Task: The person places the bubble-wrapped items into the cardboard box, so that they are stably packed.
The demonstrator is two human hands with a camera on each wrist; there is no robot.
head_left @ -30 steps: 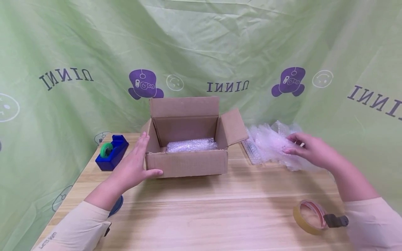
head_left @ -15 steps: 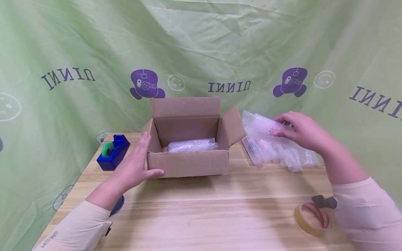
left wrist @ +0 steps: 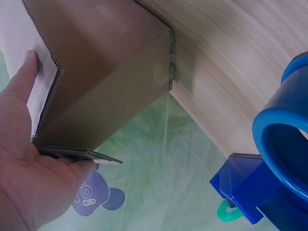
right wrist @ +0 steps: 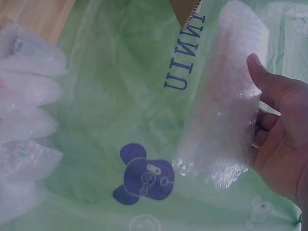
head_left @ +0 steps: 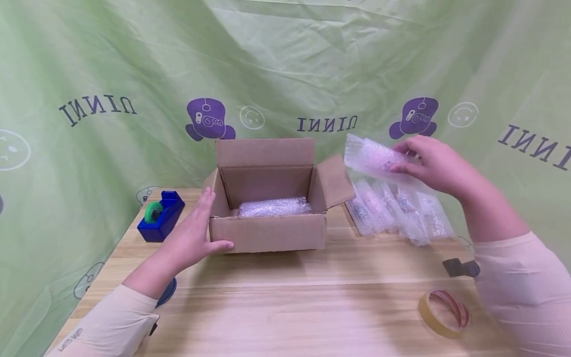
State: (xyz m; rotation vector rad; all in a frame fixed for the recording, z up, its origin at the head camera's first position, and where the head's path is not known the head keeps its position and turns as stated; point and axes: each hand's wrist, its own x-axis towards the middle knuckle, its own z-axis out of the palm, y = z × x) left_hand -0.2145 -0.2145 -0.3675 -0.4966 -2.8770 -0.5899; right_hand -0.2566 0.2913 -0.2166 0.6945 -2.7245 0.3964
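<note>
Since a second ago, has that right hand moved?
Yes: the right hand has risen with its bubble-wrapped packet, closer to the rightmost purple figure on the green curtain.

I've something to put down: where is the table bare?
Widest free patch: the table before the box, between the blue object and the tape roll. A smaller one: between tape roll and packs. Crowded: far right, packs side by side; far left, left hand between dispenser and box.

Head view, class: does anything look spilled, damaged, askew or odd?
Nothing looks spilled, and the cardboard box shows no plain damage. The oddity is the green backdrop behind the table: its lettering is upside down, and its purple figures seem to hang ears-down.
</note>
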